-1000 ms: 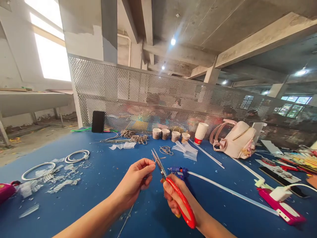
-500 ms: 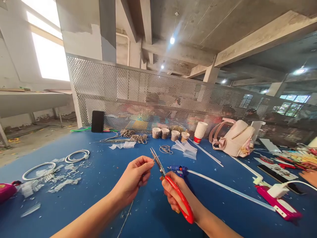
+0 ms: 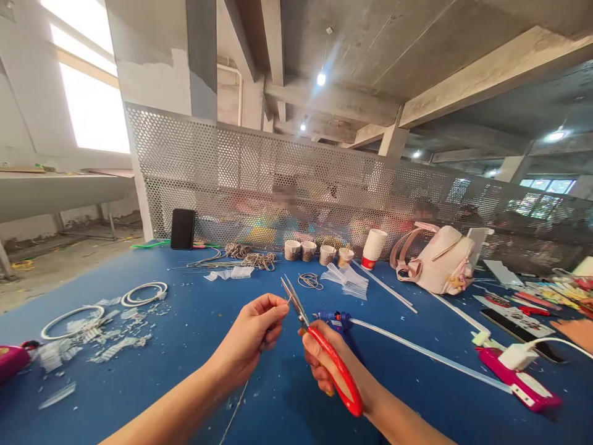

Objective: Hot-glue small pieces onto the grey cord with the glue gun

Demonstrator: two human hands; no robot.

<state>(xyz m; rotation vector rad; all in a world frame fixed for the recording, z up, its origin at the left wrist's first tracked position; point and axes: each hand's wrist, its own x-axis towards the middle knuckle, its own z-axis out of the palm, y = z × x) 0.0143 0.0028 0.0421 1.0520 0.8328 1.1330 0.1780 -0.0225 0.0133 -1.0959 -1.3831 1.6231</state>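
Note:
My left hand [image 3: 252, 324] is closed in a pinch on a thin, light cord [image 3: 289, 300], whose short end sticks out at the fingertips. My right hand [image 3: 317, 355] grips red-handled scissors [image 3: 340, 371], their blades pointing up and away, slightly parted. The cord's end lies against or between the blades; which of the two I cannot tell. A thin pale strand [image 3: 235, 413] runs below my left hand toward the bottom edge; whether it joins the pinched cord is unclear. Just behind my right hand lies a blue glue gun [image 3: 334, 319] with a long clear glue stick [image 3: 430, 352].
Farther back on the blue table lie cord bundles [image 3: 259, 259], a small cord coil [image 3: 310, 281], clear plastic strips [image 3: 347, 281], paper cups [image 3: 327, 254] and a pink backpack [image 3: 440, 259]. White rings [image 3: 74, 322] and scraps lie left. A magenta power strip [image 3: 519, 377] and another person's hand [image 3: 574, 332] are right.
Both hands and the scissors hold nearly the same place. The other person's hand at the right edge has shifted a little. The view has tilted very slightly.

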